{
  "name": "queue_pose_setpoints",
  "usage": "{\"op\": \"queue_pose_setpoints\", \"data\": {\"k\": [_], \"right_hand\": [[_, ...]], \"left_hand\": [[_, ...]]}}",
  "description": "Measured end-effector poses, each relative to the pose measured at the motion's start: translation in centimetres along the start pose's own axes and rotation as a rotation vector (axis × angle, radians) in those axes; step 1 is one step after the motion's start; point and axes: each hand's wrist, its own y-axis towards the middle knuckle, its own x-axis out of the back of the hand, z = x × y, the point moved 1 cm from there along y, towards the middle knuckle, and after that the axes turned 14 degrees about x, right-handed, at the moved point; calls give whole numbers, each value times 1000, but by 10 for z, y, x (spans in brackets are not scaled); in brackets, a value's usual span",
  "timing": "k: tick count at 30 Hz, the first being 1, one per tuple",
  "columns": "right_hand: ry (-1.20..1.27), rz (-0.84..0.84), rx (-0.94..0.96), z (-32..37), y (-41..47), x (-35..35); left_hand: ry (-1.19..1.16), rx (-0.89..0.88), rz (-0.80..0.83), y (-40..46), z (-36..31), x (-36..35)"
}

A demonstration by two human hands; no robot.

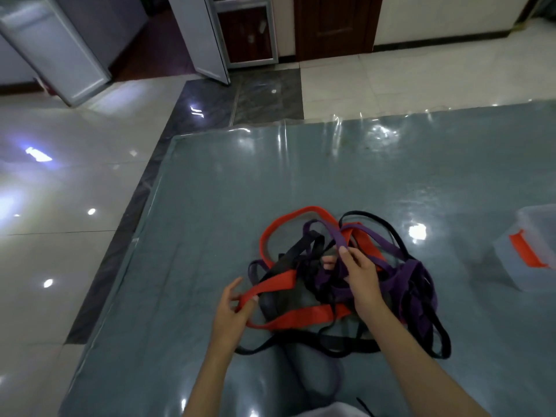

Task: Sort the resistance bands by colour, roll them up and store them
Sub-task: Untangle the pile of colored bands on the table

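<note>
The left hand (233, 308) pinches the near fold of a flat red rubber resistance band (296, 317) running rightward into the tangle, where the right hand (359, 273) seems to grip a purple band (340, 239).

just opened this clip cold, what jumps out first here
A tangled heap of red, purple and black resistance bands lies mid-table on a grey table covered in shiny clear plastic. Both hands are in it: the left hand pinches a red band at the heap's near-left edge, and the right hand grips a purple band near the middle. A clear lidded box with an orange latch sits at the right edge.
</note>
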Motion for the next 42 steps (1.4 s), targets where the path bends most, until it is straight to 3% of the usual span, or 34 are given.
{"op": "queue_pose_setpoints", "data": {"k": [5,15,21,26,29,36,42], "right_hand": [[12,-10,-47,-6,-15,10],[-67,99,-83,-13,-50,14],[-76,123,-59,-12,-52,7],[-80,125,-52,-12,-43,4],[-77,105,-59,-16,-45,2],[-131,190,-98,-37,-60,-11],[-65,409,-106,-30,-80,-30]], "left_hand": [[103,96,-123,2,21,25],[365,252,-78,5,75,24],[205,306,-104,4,63,17],[17,168,-386,-7,52,24],[-113,121,-429,-11,46,31],[-126,7,-280,-25,16,40],[35,-348,-83,-63,-31,-15]]}}
